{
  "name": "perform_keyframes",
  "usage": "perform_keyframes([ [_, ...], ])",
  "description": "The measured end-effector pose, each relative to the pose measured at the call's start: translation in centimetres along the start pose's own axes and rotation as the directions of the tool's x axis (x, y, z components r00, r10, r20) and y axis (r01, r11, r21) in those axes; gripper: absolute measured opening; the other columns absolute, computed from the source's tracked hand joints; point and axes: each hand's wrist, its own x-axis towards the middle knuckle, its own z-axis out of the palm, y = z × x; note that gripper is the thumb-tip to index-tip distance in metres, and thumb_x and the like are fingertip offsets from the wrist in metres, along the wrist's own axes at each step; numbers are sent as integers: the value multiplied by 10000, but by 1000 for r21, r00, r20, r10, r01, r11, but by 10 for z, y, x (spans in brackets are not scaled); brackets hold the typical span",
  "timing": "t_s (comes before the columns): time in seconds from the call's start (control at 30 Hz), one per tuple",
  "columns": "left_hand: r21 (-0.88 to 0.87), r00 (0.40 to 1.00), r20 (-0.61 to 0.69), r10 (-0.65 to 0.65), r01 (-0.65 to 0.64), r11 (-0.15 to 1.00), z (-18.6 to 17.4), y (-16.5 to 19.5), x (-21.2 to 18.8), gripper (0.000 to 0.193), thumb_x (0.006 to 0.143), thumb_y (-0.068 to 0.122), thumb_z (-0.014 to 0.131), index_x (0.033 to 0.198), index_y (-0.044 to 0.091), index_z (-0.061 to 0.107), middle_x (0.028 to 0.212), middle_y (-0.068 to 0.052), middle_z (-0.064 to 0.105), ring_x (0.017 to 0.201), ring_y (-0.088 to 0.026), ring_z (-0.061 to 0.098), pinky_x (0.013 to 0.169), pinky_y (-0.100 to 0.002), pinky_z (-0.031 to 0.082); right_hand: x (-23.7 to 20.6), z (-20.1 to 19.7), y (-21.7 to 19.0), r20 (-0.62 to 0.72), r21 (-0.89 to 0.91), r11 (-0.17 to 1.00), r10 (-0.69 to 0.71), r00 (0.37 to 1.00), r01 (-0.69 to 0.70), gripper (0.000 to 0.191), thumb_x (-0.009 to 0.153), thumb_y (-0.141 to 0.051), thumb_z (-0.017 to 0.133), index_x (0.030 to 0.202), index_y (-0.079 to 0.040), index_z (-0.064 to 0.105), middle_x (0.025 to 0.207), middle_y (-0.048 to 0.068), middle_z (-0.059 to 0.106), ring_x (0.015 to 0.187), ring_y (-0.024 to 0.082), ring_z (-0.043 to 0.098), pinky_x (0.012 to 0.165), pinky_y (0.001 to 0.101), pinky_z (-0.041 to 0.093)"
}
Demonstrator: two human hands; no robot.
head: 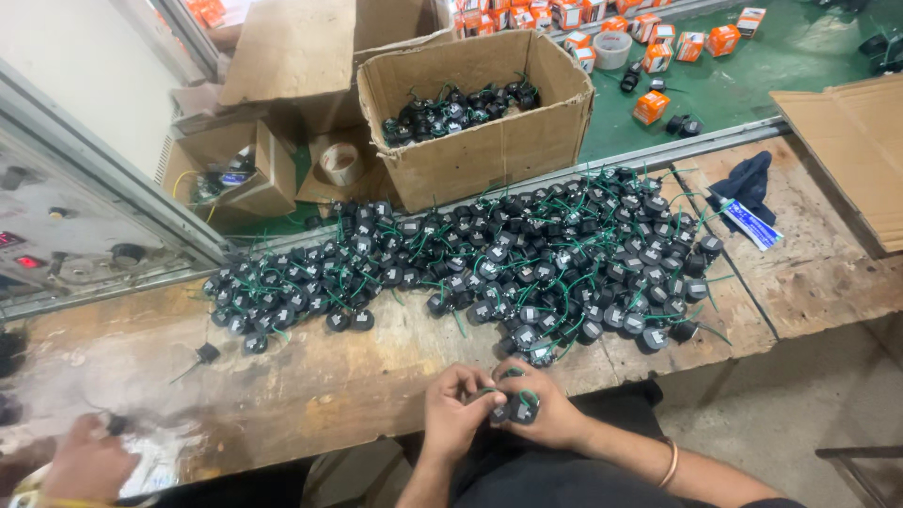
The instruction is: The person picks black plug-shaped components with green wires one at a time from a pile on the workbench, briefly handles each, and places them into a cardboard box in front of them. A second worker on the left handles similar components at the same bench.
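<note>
Worn wooden surface (pixel 310 376) carries a wide heap of small black parts with green wires (pixel 527 259), a cardboard box (pixel 480 150) of more behind it. At its near edge, left hand (pixel 453 412) and right hand (pixel 546 414) each close their grip on one black part (pixel 515 406) held between them. Another person's hand (pixel 87 463) rests at the far left.

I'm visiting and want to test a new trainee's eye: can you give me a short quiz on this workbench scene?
1. True or false: both of the person's hands, the left hand and the right hand, are on one small black part with green wires.
2. Where does the open cardboard box stand? A) behind the pile of black parts B) on the floor C) on the person's lap
3. Fill in: the dark blue cloth lies to the ____ of the pile.

Key: 1 true; 2 A; 3 right
</note>
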Motion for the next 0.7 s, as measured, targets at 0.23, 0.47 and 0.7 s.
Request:
perform_keyframes([
  [0.23, 501, 858, 30, 513, -457, 735, -44, 25, 41, 280, 689, 52, 874, 883, 48, 673, 1001, -106, 738, 942, -238, 711, 843, -332, 561, 3, -4, 8, -14, 104, 991, -79, 997, 80, 429, 717, -117, 897, 1088, -45, 694, 1142, 120, 615, 1064, 269, 653, 900, 390, 535],
  [0.47, 962, 855, -264, 446, 202, 181, -164, 92, 190, 670, 832, 561, 779, 1327, 125, 665, 1396, -168, 584, 1319, -394, 492, 1024, -596, 382, 5, -6, 32, -81, 401, 909, 159, 984, -114, 455, 708, -188, 878, 1114, -76, 706, 1162, 89, 572, 1049, 236, 645, 876, 404, 594],
  [0.7, 950, 972, -236, 16, 228, 213, -172, 80, 192, 686, 804, 612, 737, 1366, 228, 654, 1480, -111, 536, 1431, -358, 379, 1086, -674, 253, 4, -9, 26, -57, 88, 991, -98, 994, 102, 394, 761, -199, 892, 1088, -51, 730, 1121, 125, 646, 1024, 250, 680, 883, 360, 542],
])
